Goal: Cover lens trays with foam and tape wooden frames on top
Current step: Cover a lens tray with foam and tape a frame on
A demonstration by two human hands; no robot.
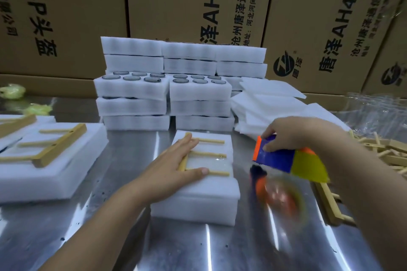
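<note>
Lens trays [132,91] stack in foam blocks at the back of the tabletop [66,226]. Nearer, one foam-covered tray [198,200] carries a wooden frame [209,154], contents hidden. Taping seems in hand: the left hand [174,167] presses the frame flat, grip open; the right hand [293,134] has its grip closed round a tape dispenser [284,158] just beside that tray. Next, tape must bridge frame and foam. Topmost stacked trays hold round lenses [132,78].

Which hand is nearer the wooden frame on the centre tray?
Left. The left hand rests flat on the frame; the right hand holds a tape dispenser off to its right.
</note>
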